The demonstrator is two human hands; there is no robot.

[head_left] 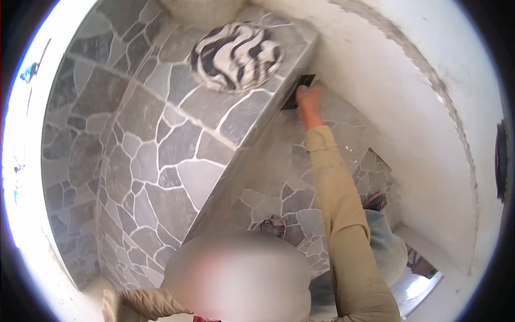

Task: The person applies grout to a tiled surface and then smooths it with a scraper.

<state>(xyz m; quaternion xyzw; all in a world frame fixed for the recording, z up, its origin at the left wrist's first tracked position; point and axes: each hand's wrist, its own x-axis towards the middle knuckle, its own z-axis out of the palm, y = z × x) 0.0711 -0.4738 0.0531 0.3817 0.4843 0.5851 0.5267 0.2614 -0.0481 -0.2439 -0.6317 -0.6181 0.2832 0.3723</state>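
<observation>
My right hand [309,103] is stretched far forward, low in the corner between the stone step and the curved wall. Its fingers are closed on a dark, flat, rectangular trowel [291,102], whose handle is hidden under the hand. One side of the blade lies along the foot of the step's riser [257,140]. Below it is a smooth grey stretch of floor [271,155]. Of my left arm only the tan sleeve [147,302] shows at the bottom left; the left hand is not visible.
A black-and-white striped round cushion or bundle [236,56] rests on the raised stone-patterned platform [188,129]. A rough pale wall [407,102] curves along the right. Small white bits [350,150] lie on the floor. My shoes [273,225] stand on patterned paving.
</observation>
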